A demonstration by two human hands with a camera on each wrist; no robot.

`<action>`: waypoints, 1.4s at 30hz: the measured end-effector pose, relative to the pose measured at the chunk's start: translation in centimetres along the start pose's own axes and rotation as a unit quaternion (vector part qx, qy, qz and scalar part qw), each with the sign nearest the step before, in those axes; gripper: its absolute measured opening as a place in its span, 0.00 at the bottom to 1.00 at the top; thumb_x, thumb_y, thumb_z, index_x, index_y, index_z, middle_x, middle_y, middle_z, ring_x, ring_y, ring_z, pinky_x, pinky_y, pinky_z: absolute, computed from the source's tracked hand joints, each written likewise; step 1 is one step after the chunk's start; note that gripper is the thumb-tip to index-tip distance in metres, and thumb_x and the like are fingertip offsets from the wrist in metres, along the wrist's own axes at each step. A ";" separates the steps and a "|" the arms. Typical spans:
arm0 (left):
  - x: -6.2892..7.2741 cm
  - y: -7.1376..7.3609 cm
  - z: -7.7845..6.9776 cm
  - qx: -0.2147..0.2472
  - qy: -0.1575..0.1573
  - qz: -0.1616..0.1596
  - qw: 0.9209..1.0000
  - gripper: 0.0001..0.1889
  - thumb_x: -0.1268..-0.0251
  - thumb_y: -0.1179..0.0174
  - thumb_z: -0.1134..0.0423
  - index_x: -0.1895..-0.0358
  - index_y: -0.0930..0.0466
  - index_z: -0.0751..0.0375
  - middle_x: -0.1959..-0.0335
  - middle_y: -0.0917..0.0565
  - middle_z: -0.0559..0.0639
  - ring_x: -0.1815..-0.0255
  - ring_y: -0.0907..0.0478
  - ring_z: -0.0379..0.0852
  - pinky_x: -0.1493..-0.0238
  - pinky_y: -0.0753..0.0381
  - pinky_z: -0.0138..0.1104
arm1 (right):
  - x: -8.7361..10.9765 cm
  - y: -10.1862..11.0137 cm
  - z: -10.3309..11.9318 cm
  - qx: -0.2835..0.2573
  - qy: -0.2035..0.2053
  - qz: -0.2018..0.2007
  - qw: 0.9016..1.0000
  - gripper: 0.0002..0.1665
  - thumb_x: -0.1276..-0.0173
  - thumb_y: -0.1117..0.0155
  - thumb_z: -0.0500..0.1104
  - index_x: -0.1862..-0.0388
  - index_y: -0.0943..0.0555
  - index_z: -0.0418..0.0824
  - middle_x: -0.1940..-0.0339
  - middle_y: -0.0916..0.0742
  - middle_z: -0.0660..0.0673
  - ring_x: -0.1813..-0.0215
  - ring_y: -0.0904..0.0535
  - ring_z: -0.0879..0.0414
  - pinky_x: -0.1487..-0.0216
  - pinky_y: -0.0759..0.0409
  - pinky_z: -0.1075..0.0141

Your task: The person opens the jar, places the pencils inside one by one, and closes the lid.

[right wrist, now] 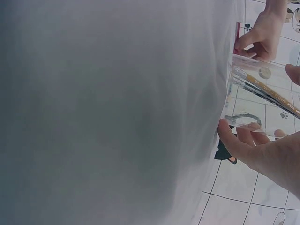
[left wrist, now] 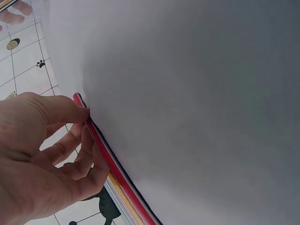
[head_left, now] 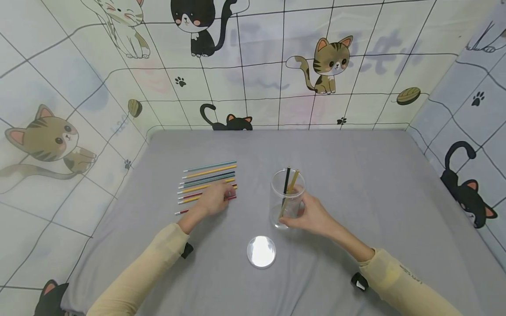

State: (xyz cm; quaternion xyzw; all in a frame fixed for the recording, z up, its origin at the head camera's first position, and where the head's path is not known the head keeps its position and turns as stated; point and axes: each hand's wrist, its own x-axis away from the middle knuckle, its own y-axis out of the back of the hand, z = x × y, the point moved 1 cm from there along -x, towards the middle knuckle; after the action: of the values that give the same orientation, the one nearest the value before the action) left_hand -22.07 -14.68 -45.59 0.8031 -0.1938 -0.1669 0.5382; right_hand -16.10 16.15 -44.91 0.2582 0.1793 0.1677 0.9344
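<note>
At the near end of a row of pencils on the table, my left hand (head_left: 213,199) pinches a red pencil (left wrist: 117,173) close to its right end, thumb on one side and fingers on the other. The pencil lies along the cloth. My right hand (head_left: 316,215) grips a clear cylindrical jar (head_left: 276,204) low on its right side; the jar stands upright. Inside it lean a yellow pencil (right wrist: 267,90) and a dark pencil (head_left: 286,180), white eraser ends down. Several teal, yellow, dark and red pencils (head_left: 209,167) lie roughly parallel beyond my left hand, which covers some of them.
A round clear lid (head_left: 261,252) lies flat in front of the jar, reflecting light. Grey cloth (head_left: 356,166) covers the table, with slight creases. Cat-patterned sheets (head_left: 261,87) hang behind and at both sides.
</note>
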 end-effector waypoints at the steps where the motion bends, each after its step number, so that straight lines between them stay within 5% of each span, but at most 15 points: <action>1: 0.0 0.0 0.0 -0.002 -0.002 0.001 1.000 0.13 0.46 0.36 0.79 0.60 0.15 0.61 0.65 0.19 0.53 0.64 0.21 0.50 0.63 0.19 0.42 | 0.0 0.0 0.0 0.000 0.001 -0.001 1.000 0.45 0.52 0.18 0.42 0.36 0.30 0.40 0.54 0.15 0.49 0.57 0.21 0.53 0.68 0.19 0.64; 10: 0.1 1.0 -0.3 0.014 -0.018 -0.017 1.000 0.10 0.45 0.36 0.79 0.62 0.16 0.62 0.68 0.19 0.52 0.67 0.22 0.47 0.66 0.21 0.40 | 0.0 -0.1 0.0 -0.005 0.000 0.000 1.000 0.45 0.52 0.18 0.41 0.35 0.30 0.39 0.54 0.15 0.48 0.56 0.21 0.53 0.67 0.18 0.63; 20: -0.4 5.0 -2.7 0.075 -0.056 -0.036 0.995 0.14 0.46 0.41 0.79 0.57 0.18 0.64 0.69 0.19 0.52 0.70 0.26 0.45 0.69 0.24 0.36 | 0.0 0.0 0.0 -0.008 -0.008 0.005 1.000 0.46 0.51 0.18 0.41 0.34 0.30 0.40 0.53 0.15 0.48 0.55 0.21 0.53 0.66 0.18 0.63; 28: -1.6 8.9 -6.7 0.116 -0.140 -0.081 0.980 0.14 0.46 0.43 0.79 0.56 0.20 0.64 0.70 0.20 0.50 0.72 0.26 0.43 0.71 0.24 0.34 | 0.0 -0.1 0.0 -0.013 -0.013 0.007 1.000 0.45 0.50 0.18 0.42 0.34 0.30 0.40 0.53 0.15 0.47 0.53 0.21 0.52 0.64 0.17 0.62; 42: -2.8 14.7 -15.6 0.195 -0.248 -0.093 0.944 0.14 0.41 0.42 0.78 0.52 0.21 0.61 0.67 0.20 0.46 0.64 0.25 0.38 0.64 0.20 0.30 | 0.0 0.0 0.1 -0.005 0.004 -0.007 1.000 0.44 0.52 0.18 0.41 0.36 0.29 0.37 0.53 0.15 0.48 0.54 0.22 0.52 0.65 0.18 0.63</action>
State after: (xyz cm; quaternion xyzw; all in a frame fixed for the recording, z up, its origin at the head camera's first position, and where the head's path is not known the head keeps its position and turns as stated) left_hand -18.97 -5.90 -26.06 0.8397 -0.2743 -0.3696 0.2881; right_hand -16.06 16.11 -44.88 0.2521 0.1839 0.1633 0.9359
